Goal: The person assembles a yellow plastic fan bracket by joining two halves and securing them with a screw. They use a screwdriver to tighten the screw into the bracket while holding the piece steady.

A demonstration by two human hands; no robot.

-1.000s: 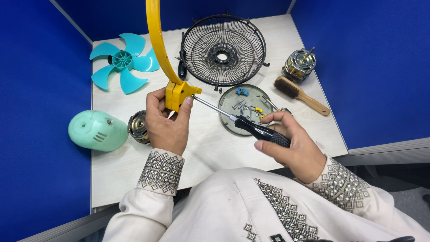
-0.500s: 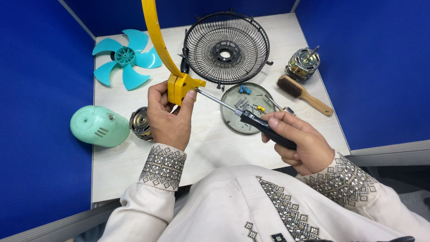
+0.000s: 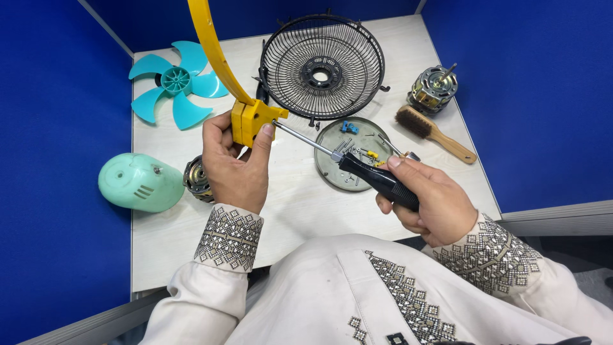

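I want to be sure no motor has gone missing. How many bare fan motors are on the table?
2. One motor stands at the table's far right, beside the brush. The other motor lies by the mint housing, partly hidden behind the left hand. Others may be hidden.

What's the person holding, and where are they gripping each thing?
Left hand grips the yellow ring by its clamp block; right hand holds the screwdriver by its black handle.

A round black wire fan grille lies at the back of the white table, a teal plastic fan blade to its left, a round grey metal dish before it.
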